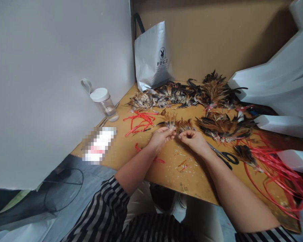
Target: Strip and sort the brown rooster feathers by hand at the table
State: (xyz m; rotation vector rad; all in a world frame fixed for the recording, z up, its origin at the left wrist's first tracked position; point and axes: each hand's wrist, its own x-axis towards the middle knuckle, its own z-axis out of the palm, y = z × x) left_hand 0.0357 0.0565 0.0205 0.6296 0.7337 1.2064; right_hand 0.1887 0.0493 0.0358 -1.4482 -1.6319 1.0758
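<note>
My left hand is closed on a small bunch of light brown feathers, whose tips fan upward past the fingers. Close beside it, my right hand makes a pinch with thumb and forefinger; what it grips, if anything, is too small to make out. Another tuft of brown feathers shows just behind the right fingers, apparently on the table. Scissors with dark handles lie by my right wrist, partly hidden by it. Red plastic strips are spread to the left of my hands.
A long heap of feathers lines the back, and a feather pile lies right. Tangled red strips cover the right corner. A clear bottle, a blurred-out bright object and a silver bag stand or lie left and behind.
</note>
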